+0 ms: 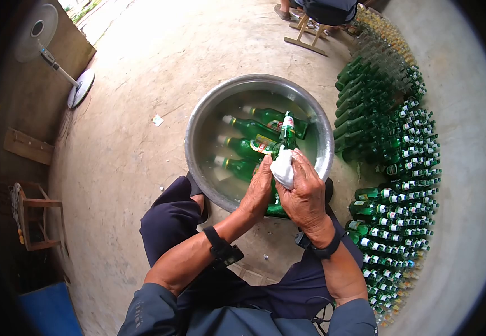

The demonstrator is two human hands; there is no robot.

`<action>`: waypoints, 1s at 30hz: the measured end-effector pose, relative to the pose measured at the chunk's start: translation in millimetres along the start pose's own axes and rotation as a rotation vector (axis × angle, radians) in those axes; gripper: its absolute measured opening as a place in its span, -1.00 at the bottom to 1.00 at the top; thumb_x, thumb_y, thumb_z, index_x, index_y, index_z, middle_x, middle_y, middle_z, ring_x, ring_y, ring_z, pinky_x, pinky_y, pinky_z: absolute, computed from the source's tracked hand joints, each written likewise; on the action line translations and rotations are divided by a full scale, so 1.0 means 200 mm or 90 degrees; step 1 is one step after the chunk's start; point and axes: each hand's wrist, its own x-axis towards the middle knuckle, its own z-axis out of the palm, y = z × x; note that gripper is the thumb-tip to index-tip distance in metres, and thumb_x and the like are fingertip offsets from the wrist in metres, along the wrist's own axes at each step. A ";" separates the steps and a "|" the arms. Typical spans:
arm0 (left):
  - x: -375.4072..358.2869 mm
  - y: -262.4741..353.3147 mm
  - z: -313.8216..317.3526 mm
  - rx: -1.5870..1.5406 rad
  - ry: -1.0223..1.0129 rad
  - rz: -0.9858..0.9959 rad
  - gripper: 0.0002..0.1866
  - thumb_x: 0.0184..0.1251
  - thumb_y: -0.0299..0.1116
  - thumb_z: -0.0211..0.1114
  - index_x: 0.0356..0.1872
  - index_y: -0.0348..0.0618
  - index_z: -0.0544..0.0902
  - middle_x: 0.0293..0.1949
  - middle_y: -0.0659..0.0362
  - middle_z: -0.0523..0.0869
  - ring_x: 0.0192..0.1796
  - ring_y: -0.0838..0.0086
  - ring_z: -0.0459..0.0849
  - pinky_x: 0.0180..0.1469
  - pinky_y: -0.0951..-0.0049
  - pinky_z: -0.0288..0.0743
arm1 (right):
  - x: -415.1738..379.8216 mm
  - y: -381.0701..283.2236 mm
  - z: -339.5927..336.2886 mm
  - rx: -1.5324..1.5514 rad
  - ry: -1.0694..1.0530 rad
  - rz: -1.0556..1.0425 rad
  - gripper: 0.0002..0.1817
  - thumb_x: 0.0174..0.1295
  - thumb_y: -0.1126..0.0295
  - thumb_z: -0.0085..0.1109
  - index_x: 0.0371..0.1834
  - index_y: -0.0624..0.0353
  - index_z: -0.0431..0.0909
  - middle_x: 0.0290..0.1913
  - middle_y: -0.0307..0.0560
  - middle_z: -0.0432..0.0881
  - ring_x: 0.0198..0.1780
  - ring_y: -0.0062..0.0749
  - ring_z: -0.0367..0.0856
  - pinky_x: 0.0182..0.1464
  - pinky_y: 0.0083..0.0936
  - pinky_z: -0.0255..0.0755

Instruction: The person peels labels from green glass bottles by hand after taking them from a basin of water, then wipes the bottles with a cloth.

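Observation:
A green beer bottle (286,134) is held over the near right side of a metal basin, its neck pointing away from me. My left hand (258,183) is closed around the left side of its body, which the hands partly hide. In my right hand (304,189) a white cloth (283,168) is bunched and pressed against the bottle below the neck. Several more green bottles (248,127) lie on their sides in the cloudy water of the basin (199,106), necks toward the left.
Rows of green bottles (391,213) lie stacked along the wall on the right. A person (330,11) sits on a wooden stool (305,40) at the top. To the left are a standing fan (58,66) and a wooden stool frame (41,203).

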 end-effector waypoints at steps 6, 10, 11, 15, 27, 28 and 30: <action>0.09 -0.12 -0.12 0.058 -0.061 0.065 -0.30 0.73 0.13 -0.05 0.64 -0.12 0.23 0.48 0.14 0.47 0.47 0.40 0.47 0.52 0.38 0.30 | 0.01 0.02 0.01 0.070 0.024 0.036 -0.36 0.13 0.40 0.51 0.24 0.52 0.53 0.29 0.44 0.59 0.36 0.29 0.58 0.39 -0.04 0.48; 0.06 -0.19 -0.11 0.150 -0.036 0.146 -0.30 0.75 0.01 0.01 0.68 -0.14 0.13 0.51 0.08 0.45 0.47 0.39 0.47 0.51 0.37 0.32 | 0.04 0.06 0.04 0.181 0.036 0.196 -0.34 0.17 0.35 0.51 0.25 0.58 0.51 0.36 0.50 0.52 0.39 0.33 0.53 0.42 -0.10 0.46; 0.04 -0.19 -0.10 0.100 -0.044 0.123 -0.29 0.74 -0.03 0.04 0.69 -0.15 0.08 0.52 0.04 0.43 0.48 0.39 0.45 0.52 0.37 0.30 | 0.05 0.08 0.05 0.168 0.040 0.203 -0.43 0.24 0.34 0.46 0.22 0.51 0.54 0.26 0.40 0.62 0.26 0.21 0.66 0.29 -0.20 0.56; -0.06 -0.05 -0.01 0.062 -0.040 0.042 -0.30 0.75 -0.05 0.04 0.70 -0.15 0.08 0.55 0.05 0.39 0.52 0.41 0.39 0.53 0.38 0.27 | 0.12 0.06 -0.03 0.370 -0.065 0.327 -0.68 0.38 0.34 0.39 0.07 0.33 0.64 -0.14 -0.09 0.80 -0.10 -0.51 0.72 -0.01 -0.50 0.60; -0.05 0.05 -0.05 -0.030 -0.042 0.091 -0.36 0.76 -0.07 -0.03 0.68 -0.12 0.13 0.51 0.08 0.45 0.49 0.37 0.48 0.52 0.33 0.35 | 0.03 0.01 0.07 0.357 -0.005 0.230 -0.25 0.28 0.38 0.42 0.47 0.47 0.31 0.33 0.54 0.50 0.32 0.30 0.61 0.30 -0.15 0.55; -0.05 0.05 -0.04 -0.016 -0.034 0.092 -0.37 0.76 -0.08 -0.03 0.68 -0.12 0.14 0.51 0.08 0.45 0.49 0.38 0.47 0.52 0.33 0.35 | 0.02 0.00 0.07 0.358 -0.003 0.229 -0.25 0.28 0.38 0.42 0.47 0.47 0.31 0.33 0.54 0.50 0.32 0.30 0.61 0.30 -0.15 0.55; -0.02 0.04 -0.05 -0.049 -0.017 0.106 -0.43 0.74 -0.06 0.00 0.56 -0.17 0.33 0.37 0.06 0.60 0.35 0.35 0.61 0.42 0.31 0.46 | -0.01 -0.02 0.07 0.196 0.003 0.067 -0.21 0.25 0.40 0.41 0.50 0.50 0.28 0.43 0.67 0.35 0.44 0.42 0.45 0.41 -0.10 0.47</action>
